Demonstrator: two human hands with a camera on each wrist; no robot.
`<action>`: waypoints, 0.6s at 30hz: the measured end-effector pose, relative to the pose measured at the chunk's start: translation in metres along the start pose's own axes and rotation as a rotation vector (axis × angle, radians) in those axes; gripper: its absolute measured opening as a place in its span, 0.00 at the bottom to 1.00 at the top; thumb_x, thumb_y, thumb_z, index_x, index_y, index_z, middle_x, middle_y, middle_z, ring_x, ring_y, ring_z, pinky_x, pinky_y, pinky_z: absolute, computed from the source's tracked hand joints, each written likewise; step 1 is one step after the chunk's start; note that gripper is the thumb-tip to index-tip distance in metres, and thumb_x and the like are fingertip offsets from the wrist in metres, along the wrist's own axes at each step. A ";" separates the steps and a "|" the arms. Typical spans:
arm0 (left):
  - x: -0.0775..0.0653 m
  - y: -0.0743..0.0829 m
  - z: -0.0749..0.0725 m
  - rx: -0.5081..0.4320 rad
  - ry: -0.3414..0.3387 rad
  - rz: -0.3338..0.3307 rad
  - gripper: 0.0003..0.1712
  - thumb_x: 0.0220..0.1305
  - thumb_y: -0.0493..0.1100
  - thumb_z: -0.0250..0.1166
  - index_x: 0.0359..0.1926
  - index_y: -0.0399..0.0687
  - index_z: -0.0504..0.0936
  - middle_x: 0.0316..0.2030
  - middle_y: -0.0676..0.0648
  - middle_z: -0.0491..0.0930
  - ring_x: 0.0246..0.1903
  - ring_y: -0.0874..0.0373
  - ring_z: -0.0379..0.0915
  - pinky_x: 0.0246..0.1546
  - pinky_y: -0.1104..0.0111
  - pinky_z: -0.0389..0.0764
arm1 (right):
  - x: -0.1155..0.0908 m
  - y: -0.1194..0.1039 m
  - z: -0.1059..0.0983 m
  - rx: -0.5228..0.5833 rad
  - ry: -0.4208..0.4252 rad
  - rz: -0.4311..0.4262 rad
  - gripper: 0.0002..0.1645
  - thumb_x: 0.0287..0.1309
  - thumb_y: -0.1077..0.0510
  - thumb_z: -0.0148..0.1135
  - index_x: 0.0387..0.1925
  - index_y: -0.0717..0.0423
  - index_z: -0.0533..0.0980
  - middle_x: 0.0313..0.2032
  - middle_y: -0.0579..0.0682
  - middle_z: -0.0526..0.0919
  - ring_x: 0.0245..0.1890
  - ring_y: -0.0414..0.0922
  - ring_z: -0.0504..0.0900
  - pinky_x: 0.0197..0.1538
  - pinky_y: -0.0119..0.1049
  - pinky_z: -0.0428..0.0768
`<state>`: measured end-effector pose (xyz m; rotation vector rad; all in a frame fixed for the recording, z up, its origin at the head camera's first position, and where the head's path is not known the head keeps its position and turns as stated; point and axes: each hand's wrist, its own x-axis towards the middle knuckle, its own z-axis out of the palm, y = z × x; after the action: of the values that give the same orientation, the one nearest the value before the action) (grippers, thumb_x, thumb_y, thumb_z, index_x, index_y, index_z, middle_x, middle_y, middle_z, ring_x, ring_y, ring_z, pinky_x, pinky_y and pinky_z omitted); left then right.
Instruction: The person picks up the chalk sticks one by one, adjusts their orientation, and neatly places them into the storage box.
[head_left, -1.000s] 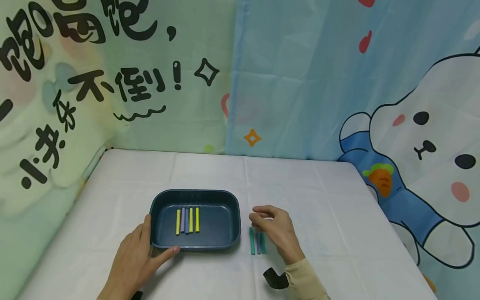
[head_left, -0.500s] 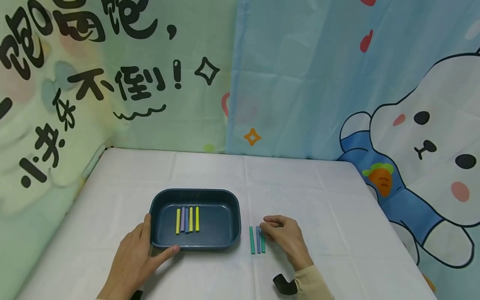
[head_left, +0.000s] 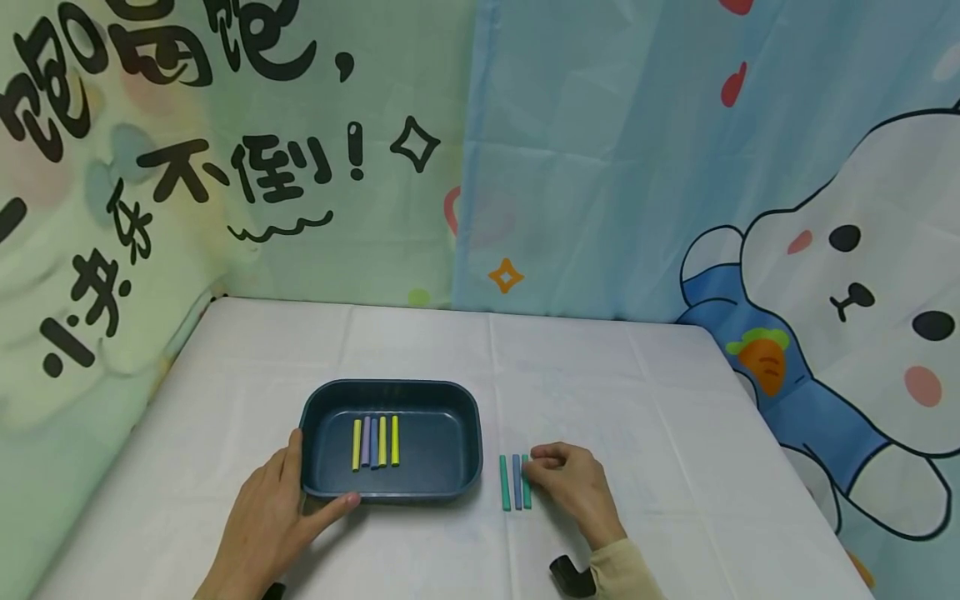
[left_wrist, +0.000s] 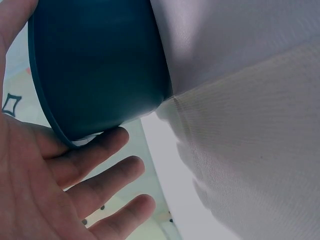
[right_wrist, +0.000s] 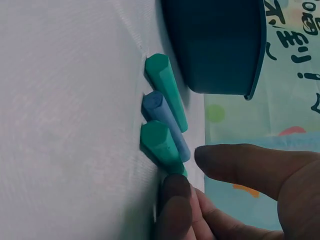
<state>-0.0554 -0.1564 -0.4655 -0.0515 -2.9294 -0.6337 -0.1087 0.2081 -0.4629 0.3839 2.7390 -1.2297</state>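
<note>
My left hand rests against the near-left corner of a dark blue rectangular tray. Its thumb touches the front rim, and the fingers lie fairly straight along the left wall. Three chalk-like sticks stand in a row on the cloth right of the tray: a green stick, a blue stick and another green stick. At the far end of that rightmost green stick, fingertips of my right hand touch it, while the thumb is apart from it in the right wrist view.
Inside the tray lie several sticks side by side, including a yellow stick, a purple stick and a blue stick. White cloth covers the table. Printed curtains hang behind and beside it.
My right hand has moved right and slightly toward me, from above the row to the rightmost green stick, uncovering the sticks' upper ends. The left hand and tray stay put.
</note>
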 end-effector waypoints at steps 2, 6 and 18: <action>0.000 0.000 0.000 0.000 -0.002 -0.004 0.70 0.54 0.79 0.65 0.74 0.24 0.56 0.59 0.26 0.73 0.54 0.33 0.75 0.57 0.43 0.74 | 0.000 0.000 0.001 -0.012 -0.002 -0.016 0.20 0.51 0.53 0.72 0.45 0.59 0.86 0.32 0.44 0.85 0.36 0.43 0.80 0.44 0.43 0.79; 0.000 0.000 0.000 0.000 -0.003 -0.006 0.70 0.54 0.79 0.65 0.74 0.25 0.56 0.59 0.26 0.73 0.55 0.33 0.74 0.58 0.43 0.74 | -0.001 -0.001 0.002 -0.036 0.002 -0.028 0.18 0.50 0.56 0.71 0.43 0.59 0.86 0.30 0.44 0.85 0.32 0.42 0.79 0.39 0.37 0.77; 0.000 0.000 0.000 0.007 0.001 -0.002 0.70 0.54 0.78 0.65 0.74 0.24 0.56 0.59 0.26 0.73 0.55 0.33 0.74 0.58 0.42 0.74 | -0.001 -0.003 0.004 -0.063 0.005 -0.047 0.15 0.49 0.61 0.67 0.41 0.59 0.86 0.29 0.45 0.84 0.30 0.42 0.79 0.35 0.36 0.76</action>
<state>-0.0552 -0.1563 -0.4660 -0.0482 -2.9310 -0.6241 -0.1084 0.2035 -0.4633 0.3181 2.7987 -1.1506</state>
